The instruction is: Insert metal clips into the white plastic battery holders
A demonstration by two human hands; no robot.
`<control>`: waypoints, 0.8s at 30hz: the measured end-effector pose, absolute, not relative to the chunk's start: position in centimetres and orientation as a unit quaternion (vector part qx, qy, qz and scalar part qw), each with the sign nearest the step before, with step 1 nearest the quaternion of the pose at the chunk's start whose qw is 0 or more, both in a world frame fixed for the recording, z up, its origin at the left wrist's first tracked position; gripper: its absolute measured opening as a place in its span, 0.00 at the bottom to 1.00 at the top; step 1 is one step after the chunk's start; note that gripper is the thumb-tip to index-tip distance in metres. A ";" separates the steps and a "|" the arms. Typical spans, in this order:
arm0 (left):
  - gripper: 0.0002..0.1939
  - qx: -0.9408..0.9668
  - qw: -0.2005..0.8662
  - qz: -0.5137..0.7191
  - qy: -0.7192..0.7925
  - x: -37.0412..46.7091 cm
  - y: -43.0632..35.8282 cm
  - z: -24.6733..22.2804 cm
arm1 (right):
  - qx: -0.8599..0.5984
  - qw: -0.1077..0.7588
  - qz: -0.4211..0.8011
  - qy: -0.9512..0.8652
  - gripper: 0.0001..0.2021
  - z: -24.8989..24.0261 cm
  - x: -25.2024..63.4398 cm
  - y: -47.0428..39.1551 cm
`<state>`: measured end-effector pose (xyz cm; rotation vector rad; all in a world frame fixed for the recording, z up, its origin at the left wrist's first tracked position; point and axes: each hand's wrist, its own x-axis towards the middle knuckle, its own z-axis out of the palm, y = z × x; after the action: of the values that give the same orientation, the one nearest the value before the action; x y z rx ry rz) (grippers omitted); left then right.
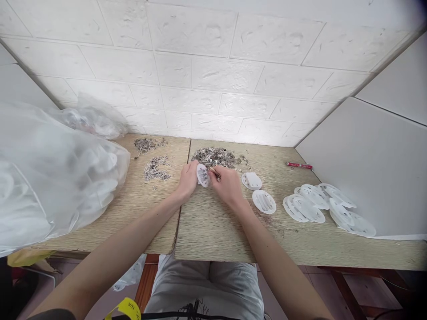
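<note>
My left hand is closed on the edge of a white round plastic battery holder, held tilted up with its slotted side showing. My right hand pinches a thin brownish tool against the holder's right side; its exact kind is too small to make out. Just behind both hands spreads a pile of small metal contact pieces. To the right of my right hand, one round holder lies by the pile, and another slotted holder lies nearer to me.
Smaller heaps of metal pieces lie at left on the wooden table. A large translucent bag of white parts fills the left side. Several round holders are stacked at right, below a red pen. A white brick-patterned wall stands behind.
</note>
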<state>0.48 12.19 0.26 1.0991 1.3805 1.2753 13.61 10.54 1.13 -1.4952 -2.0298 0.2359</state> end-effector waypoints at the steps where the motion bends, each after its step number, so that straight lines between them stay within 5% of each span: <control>1: 0.15 0.445 0.472 0.516 0.560 0.4 12.3 0.3 | -0.563 0.294 0.083 -0.768 0.12 1.2 13.7 10.5; 13: 0.24 0.398 0.574 0.460 0.548 -0.1 12.5 1.5 | -0.547 0.252 0.055 -0.796 0.12 1.7 14.6 10.4; 24: 0.26 0.417 0.565 0.441 0.559 -0.1 12.4 1.3 | -0.528 0.259 0.054 -0.807 0.11 1.7 14.6 10.4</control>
<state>-0.09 12.44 1.30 0.9802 1.3160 1.0370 14.58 10.35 1.71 -1.4301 -2.1872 0.1459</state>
